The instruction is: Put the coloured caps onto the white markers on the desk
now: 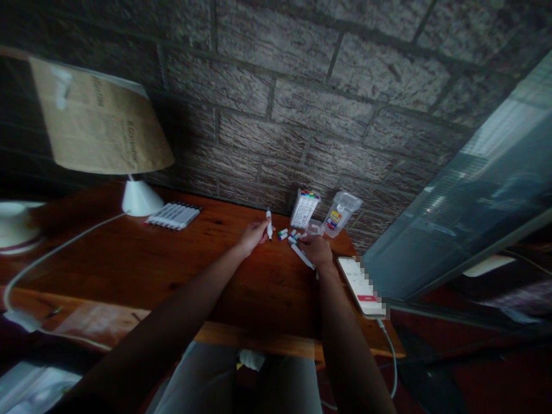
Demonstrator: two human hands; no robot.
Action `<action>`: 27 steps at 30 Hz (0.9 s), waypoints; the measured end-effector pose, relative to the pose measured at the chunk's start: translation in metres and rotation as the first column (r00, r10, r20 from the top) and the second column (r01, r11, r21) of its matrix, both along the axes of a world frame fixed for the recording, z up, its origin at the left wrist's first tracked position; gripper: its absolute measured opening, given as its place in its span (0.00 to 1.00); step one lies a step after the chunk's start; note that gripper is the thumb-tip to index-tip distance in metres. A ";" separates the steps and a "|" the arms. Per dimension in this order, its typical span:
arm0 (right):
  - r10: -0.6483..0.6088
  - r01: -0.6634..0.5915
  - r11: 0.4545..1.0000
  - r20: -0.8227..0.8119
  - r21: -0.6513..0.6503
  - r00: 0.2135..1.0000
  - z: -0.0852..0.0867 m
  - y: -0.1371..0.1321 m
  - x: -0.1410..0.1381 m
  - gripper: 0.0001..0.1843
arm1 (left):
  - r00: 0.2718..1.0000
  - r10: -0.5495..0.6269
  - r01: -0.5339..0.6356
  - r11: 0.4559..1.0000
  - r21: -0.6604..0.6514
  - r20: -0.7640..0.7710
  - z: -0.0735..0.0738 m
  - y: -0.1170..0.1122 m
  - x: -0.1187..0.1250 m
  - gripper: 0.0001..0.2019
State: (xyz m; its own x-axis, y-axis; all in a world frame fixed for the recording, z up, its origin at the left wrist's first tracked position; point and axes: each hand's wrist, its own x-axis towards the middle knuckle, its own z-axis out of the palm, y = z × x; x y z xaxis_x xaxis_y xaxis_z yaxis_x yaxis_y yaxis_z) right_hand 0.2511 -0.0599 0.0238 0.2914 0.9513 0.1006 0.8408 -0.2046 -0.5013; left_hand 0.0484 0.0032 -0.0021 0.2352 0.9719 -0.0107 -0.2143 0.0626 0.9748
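Note:
My left hand [252, 236] pinches a white marker [269, 225] and holds it upright above the wooden desk [142, 259]. My right hand [317, 249] rests closed on the desk, fingers curled round another white marker [302, 256] that lies slanted under it. Several loose marker caps [288, 234] with coloured tips lie between the two hands. Just behind them stands a white marker case [304, 208] with coloured caps showing on top, and beside it an open clear plastic lid or case [342, 211].
A row of white markers [173, 215] lies at the back left near a lamp's white base [140, 198] and beige shade [99, 123]. A phone [360, 286] with a charging cable lies at the right edge. A brick wall stands behind; a white cord [52, 253] crosses the left side.

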 end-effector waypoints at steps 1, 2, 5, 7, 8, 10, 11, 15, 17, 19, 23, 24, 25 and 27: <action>-0.007 0.007 1.000 0.008 -0.006 1.000 0.000 0.000 0.000 0.11 | 1.000 0.003 -0.003 1.000 0.000 -0.006 0.000 0.000 0.000 0.25; -0.013 0.013 1.000 0.014 -0.010 1.000 0.000 0.000 0.000 0.11 | 1.000 0.007 -0.007 1.000 0.000 -0.013 0.000 0.001 0.001 0.25; -0.007 0.009 0.995 -0.018 0.101 1.000 0.001 0.001 -0.004 0.12 | 0.999 0.016 -0.016 1.000 0.006 -0.032 -0.002 0.002 0.001 0.24; 0.010 0.008 0.960 -0.063 0.279 0.998 0.000 0.001 -0.013 0.14 | 0.999 0.019 -0.019 1.000 0.008 -0.038 -0.002 0.003 0.001 0.25; 0.027 -0.001 0.936 -0.070 0.352 0.997 -0.001 0.001 -0.021 0.16 | 0.999 0.020 -0.020 1.000 0.004 -0.037 -0.002 0.003 0.001 0.25; 0.124 -0.109 0.914 -0.015 0.390 0.992 -0.006 0.000 -0.038 0.21 | 0.999 0.025 -0.025 1.000 -0.008 -0.027 -0.003 0.003 0.001 0.26; 0.184 -0.175 0.918 0.007 0.356 0.983 -0.009 0.000 -0.047 0.23 | 0.999 0.028 -0.028 1.000 -0.010 -0.021 -0.003 0.003 0.001 0.26; 0.414 -0.415 0.899 0.036 0.140 0.909 -0.020 -0.001 -0.070 0.19 | 0.999 0.030 -0.030 0.999 0.021 -0.028 -0.002 0.003 0.000 0.26; 0.499 -0.496 0.862 0.004 0.100 0.867 -0.023 -0.002 -0.071 0.16 | 0.999 0.021 -0.020 0.999 0.028 -0.038 -0.001 0.002 -0.001 0.27; 0.528 -0.523 0.847 -0.035 0.090 0.849 -0.023 -0.002 -0.068 0.15 | 0.999 0.018 -0.017 1.000 0.021 -0.044 0.000 0.001 -0.001 0.27; 0.556 -0.548 0.830 -0.072 0.109 0.828 -0.022 -0.002 -0.064 0.14 | 0.998 0.023 -0.021 0.999 0.031 -0.056 0.000 0.001 -0.001 0.28; 0.563 -0.555 0.825 -0.074 0.110 0.823 -0.021 -0.002 -0.064 0.14 | 0.998 0.024 -0.021 0.999 0.039 -0.059 -0.001 0.001 -0.002 0.28; 0.566 -0.557 0.823 -0.074 0.109 0.821 -0.021 -0.002 -0.065 0.14 | 0.998 0.023 -0.020 0.999 0.044 -0.059 -0.001 0.001 -0.002 0.28; 0.565 -0.557 0.824 -0.073 0.101 0.822 -0.022 -0.002 -0.065 0.15 | 0.998 0.020 -0.018 0.999 0.040 -0.056 -0.001 0.001 -0.002 0.28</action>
